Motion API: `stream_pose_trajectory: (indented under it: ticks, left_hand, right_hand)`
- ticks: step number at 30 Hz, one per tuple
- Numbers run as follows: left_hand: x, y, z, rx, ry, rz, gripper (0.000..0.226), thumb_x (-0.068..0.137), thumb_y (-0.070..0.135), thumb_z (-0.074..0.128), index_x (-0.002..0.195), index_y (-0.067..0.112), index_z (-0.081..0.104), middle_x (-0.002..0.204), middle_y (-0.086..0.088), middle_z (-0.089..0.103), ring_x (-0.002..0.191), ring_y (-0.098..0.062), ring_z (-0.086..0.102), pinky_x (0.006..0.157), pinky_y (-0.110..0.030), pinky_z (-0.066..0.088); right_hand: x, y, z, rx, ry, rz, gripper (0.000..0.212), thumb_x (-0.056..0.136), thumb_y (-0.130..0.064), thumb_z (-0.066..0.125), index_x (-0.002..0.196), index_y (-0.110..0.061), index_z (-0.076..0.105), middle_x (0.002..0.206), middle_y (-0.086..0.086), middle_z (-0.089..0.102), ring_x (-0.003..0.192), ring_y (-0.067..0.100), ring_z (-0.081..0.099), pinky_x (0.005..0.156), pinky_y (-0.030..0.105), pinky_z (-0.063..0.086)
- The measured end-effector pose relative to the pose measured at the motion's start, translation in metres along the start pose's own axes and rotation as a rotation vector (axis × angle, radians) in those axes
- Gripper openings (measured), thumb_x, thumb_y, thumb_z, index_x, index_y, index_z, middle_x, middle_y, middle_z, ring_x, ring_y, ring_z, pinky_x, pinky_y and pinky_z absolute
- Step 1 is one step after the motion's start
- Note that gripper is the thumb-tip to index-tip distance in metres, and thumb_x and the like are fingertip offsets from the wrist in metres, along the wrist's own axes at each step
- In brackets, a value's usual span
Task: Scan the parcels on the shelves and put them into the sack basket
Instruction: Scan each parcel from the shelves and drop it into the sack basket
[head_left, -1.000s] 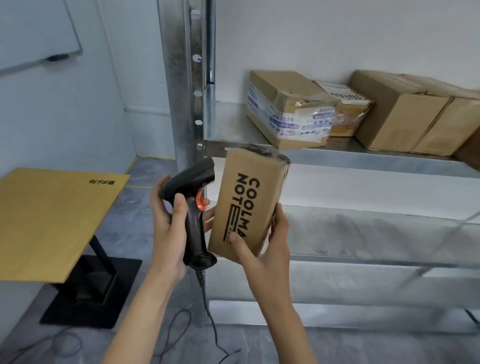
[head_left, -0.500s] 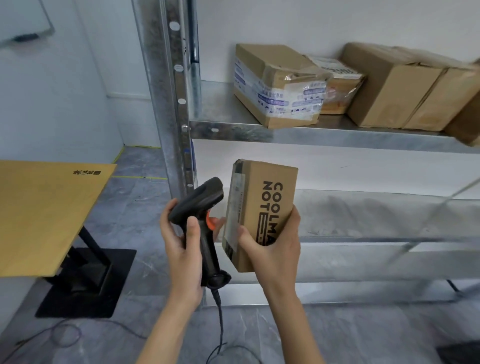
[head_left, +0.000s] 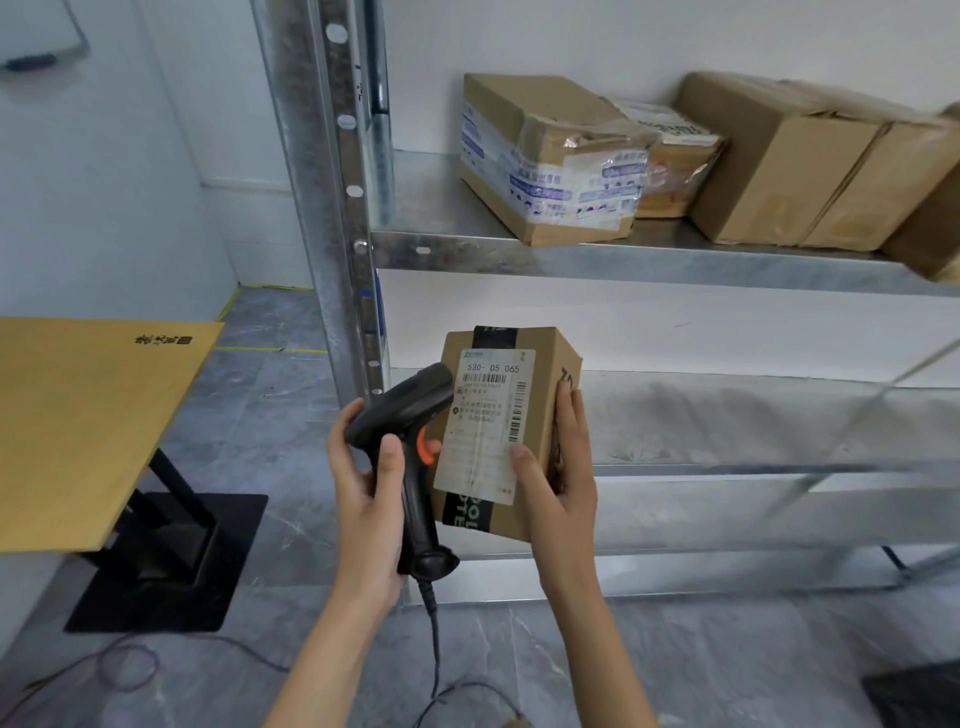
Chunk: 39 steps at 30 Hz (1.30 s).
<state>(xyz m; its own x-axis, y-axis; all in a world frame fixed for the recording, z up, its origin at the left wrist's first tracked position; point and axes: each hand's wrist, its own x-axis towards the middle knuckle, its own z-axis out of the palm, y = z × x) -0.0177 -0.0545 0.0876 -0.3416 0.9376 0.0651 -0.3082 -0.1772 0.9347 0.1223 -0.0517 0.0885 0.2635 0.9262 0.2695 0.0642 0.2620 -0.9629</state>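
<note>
My right hand grips a small brown cardboard parcel upright, thumb on its white shipping label, which faces me with barcodes showing. My left hand grips the handle of a black barcode scanner with an orange trigger; its head points at the label from the left, almost touching the parcel. Several more cardboard parcels sit on the upper metal shelf. The sack basket is not in view.
A galvanized shelf post stands just left of the hands. The lower shelf lies behind the parcel. A yellow-brown tabletop on a black base is at the left. The scanner cable trails onto the grey floor.
My right hand has turned the parcel so the labelled face now faces me instead of the printed side. Both hands and the scanner sit lower in view, the scanner closer to the label.
</note>
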Motion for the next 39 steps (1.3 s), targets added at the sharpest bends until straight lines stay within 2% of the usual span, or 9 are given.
stream_pose_trajectory:
  ticks: [2,4,5,8,11,14,20,32,39]
  left_hand:
    - [0.001,0.002,-0.002,0.035,-0.016,0.015,0.049,0.087,0.043,0.053,0.134,0.045,0.041,0.124,-0.003,0.070,0.107,-0.011,0.071,0.092,-0.032,0.059]
    - [0.001,0.004,-0.005,0.113,-0.027,0.105,0.045,0.092,0.039,0.053,0.134,0.045,0.039,0.118,0.014,0.072,0.107,-0.009,0.070,0.100,-0.034,0.055]
    - [0.001,0.006,-0.007,0.162,-0.037,0.163,0.043,0.095,0.036,0.054,0.134,0.047,0.039,0.117,0.019,0.070,0.106,-0.010,0.071,0.100,-0.033,0.055]
    - [0.000,0.009,-0.014,0.235,-0.093,0.232,0.041,0.101,0.040,0.060,0.132,0.058,0.040,0.122,0.004,0.068,0.099,-0.024,0.074,0.089,-0.039,0.059]
    - [0.000,0.012,-0.019,0.290,-0.159,0.258,0.046,0.091,0.049,0.059,0.131,0.062,0.040,0.100,0.003,0.071,0.073,-0.024,0.072,0.065,-0.036,0.060]
    - [-0.003,0.011,-0.018,0.307,-0.196,0.282,0.045,0.091,0.049,0.058,0.130,0.063,0.040,0.085,0.000,0.068,0.062,-0.026,0.063,0.057,-0.040,0.056]
    - [-0.009,0.009,-0.011,0.351,-0.204,0.301,0.043,0.091,0.052,0.057,0.127,0.067,0.038,0.084,0.001,0.068,0.061,-0.023,0.062,0.057,-0.035,0.057]
    - [-0.017,0.006,0.001,0.394,-0.233,0.319,0.043,0.093,0.051,0.055,0.130,0.066,0.037,0.083,0.006,0.067,0.058,-0.013,0.059,0.057,-0.024,0.053]
    - [-0.018,0.004,0.005,0.377,-0.225,0.302,0.043,0.092,0.052,0.056,0.129,0.065,0.038,0.077,0.006,0.065,0.056,-0.014,0.057,0.055,-0.023,0.051]
  right_hand:
    - [0.000,0.003,0.000,0.008,0.029,-0.024,0.067,0.087,-0.026,0.062,0.146,-0.051,0.041,0.157,-0.031,0.027,0.140,-0.009,0.034,0.106,0.022,0.047]
    - [-0.002,0.008,-0.001,-0.039,0.053,-0.068,0.068,0.087,-0.027,0.063,0.148,-0.048,0.041,0.158,-0.030,0.025,0.143,-0.005,0.030,0.110,0.030,0.045]
    - [-0.003,0.010,-0.001,-0.079,0.064,-0.094,0.069,0.087,-0.030,0.063,0.148,-0.048,0.039,0.159,-0.029,0.023,0.145,-0.003,0.028,0.113,0.035,0.043]
    - [-0.004,0.017,-0.005,-0.197,0.112,-0.161,0.072,0.086,-0.037,0.060,0.152,-0.047,0.033,0.163,-0.024,0.018,0.148,0.007,0.025,0.114,0.048,0.040]
    - [-0.001,0.024,-0.012,-0.286,0.173,-0.223,0.072,0.086,-0.037,0.058,0.153,-0.044,0.032,0.164,-0.019,0.016,0.144,0.003,0.028,0.110,0.041,0.040]
    - [0.001,0.030,-0.018,-0.320,0.221,-0.258,0.072,0.087,-0.035,0.058,0.154,-0.039,0.033,0.165,-0.015,0.016,0.141,-0.002,0.029,0.106,0.034,0.037]
    - [0.001,0.039,-0.022,-0.335,0.253,-0.278,0.071,0.087,-0.032,0.059,0.154,-0.032,0.036,0.166,-0.013,0.017,0.140,0.000,0.031,0.105,0.033,0.037]
    - [0.001,0.043,-0.019,-0.357,0.255,-0.294,0.072,0.086,-0.031,0.059,0.153,-0.038,0.035,0.166,-0.009,0.019,0.138,-0.003,0.031,0.103,0.025,0.034]
    - [0.003,0.046,-0.020,-0.361,0.252,-0.292,0.073,0.086,-0.031,0.060,0.153,-0.041,0.033,0.166,-0.011,0.018,0.140,-0.001,0.031,0.103,0.028,0.036]
